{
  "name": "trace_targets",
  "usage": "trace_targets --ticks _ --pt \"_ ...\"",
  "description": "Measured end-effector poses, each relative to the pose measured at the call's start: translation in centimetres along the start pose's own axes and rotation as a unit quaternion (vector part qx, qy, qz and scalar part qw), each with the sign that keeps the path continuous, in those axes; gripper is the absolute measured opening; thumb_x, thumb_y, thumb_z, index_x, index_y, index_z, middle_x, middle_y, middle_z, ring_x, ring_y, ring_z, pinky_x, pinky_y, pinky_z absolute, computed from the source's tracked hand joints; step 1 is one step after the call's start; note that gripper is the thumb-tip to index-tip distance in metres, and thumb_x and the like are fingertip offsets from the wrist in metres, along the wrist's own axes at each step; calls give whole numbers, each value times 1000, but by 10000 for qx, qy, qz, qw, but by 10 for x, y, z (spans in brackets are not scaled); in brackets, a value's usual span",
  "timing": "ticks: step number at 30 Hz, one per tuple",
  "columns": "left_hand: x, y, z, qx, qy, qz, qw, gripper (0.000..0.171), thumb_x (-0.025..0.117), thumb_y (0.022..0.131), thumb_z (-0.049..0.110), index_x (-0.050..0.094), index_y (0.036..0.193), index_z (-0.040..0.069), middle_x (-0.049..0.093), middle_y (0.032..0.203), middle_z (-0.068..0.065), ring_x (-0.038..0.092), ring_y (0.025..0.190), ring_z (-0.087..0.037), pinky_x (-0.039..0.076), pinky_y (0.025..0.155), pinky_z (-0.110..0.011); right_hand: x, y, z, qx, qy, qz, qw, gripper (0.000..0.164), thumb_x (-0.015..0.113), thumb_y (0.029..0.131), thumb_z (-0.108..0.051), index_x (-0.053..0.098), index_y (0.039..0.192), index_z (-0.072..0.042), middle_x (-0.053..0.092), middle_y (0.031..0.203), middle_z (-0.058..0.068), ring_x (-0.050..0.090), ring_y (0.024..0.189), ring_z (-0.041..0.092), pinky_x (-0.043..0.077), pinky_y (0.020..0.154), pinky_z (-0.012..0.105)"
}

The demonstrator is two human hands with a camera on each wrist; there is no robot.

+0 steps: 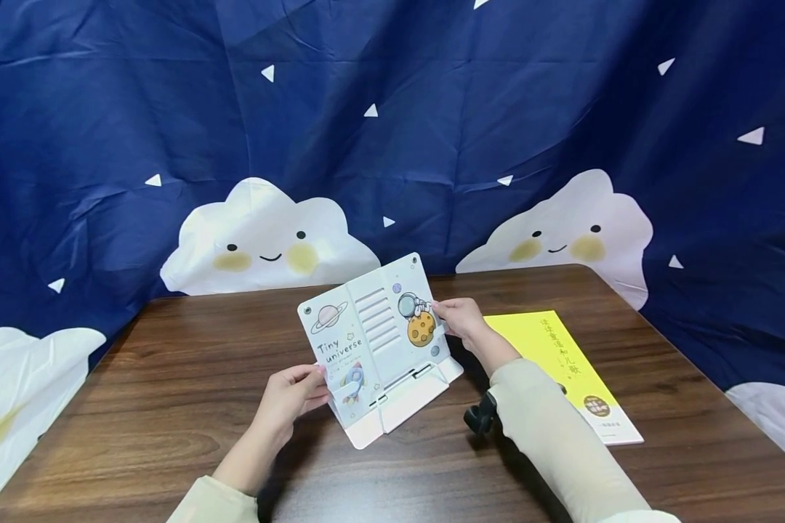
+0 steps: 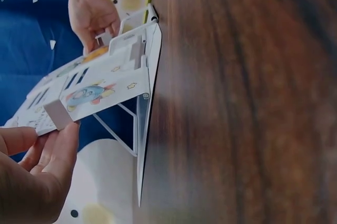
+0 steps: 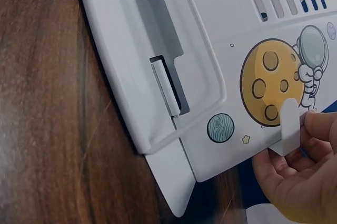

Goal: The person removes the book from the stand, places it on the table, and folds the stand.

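Observation:
A white folding book stand (image 1: 382, 341), printed with a ringed planet, a rocket and an astronaut on an orange moon, leans tilted back over the wooden table. My left hand (image 1: 288, 398) pinches its left edge between thumb and fingers, by a small white side tab (image 2: 58, 113). On the opposite edge, my right hand (image 1: 461, 319) pinches the panel beside another white tab (image 3: 289, 129). Behind the panel, a wire brace (image 2: 118, 134) runs down to the base plate (image 2: 147, 108), close to the tabletop. Whether the whole base touches the table, I cannot tell.
A yellow book (image 1: 562, 370) lies on the table to the right, partly hidden by my right sleeve. Near that sleeve shows a small black object (image 1: 480, 418). A blue curtain (image 1: 392, 145) with cloud faces hangs behind the table's (image 1: 190, 378) far edge.

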State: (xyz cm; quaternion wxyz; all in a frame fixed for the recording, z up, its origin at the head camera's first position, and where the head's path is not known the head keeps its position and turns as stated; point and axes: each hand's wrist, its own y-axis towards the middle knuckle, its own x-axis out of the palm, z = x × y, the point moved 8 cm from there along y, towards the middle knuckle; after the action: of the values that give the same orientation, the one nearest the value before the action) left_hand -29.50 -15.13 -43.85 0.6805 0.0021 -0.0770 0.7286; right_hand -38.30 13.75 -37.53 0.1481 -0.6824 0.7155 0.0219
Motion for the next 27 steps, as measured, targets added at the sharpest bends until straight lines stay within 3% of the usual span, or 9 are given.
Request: trace_targets --ticks 4,7,12,18,27 --pt "11 -20 21 289 18 -337 9990 30 63 80 22 60 92 -6 62 83 -17 61 70 -25 50 65 -34 3 1 -3 21 -53 -48 10000 31 50 88 -18 57 105 7 55 98 15 52 85 21 44 79 37" --pt "17 -36 35 379 76 -387 9985 25 59 82 17 59 89 -7 62 80 -16 61 68 -22 50 64 -33 6 1 -4 40 -27 -76 10000 31 51 88 -17 57 106 7 54 101 16 52 87 22 43 80 38" --pt "24 -57 50 36 222 33 9997 19 56 83 7 56 87 -12 61 78 -17 60 65 -22 50 65 -35 12 1 -5 67 -21 -89 9999 30 51 87 -17 57 105 7 54 102 16 51 89 23 43 81 37" --pt "29 -67 50 -116 213 13 9997 14 53 83 0 55 87 -12 59 76 -14 59 65 -22 50 67 -35 17 2 -6 59 -84 -95 9999 30 51 88 -18 58 105 5 55 104 15 50 92 23 42 82 37" --pt "38 -76 48 -107 254 -506 9983 18 55 83 3 55 90 -14 58 76 -9 59 67 -20 49 69 -35 26 3 -8 110 -86 -153 9998 30 52 87 -19 58 106 4 53 108 15 47 101 25 39 87 39"
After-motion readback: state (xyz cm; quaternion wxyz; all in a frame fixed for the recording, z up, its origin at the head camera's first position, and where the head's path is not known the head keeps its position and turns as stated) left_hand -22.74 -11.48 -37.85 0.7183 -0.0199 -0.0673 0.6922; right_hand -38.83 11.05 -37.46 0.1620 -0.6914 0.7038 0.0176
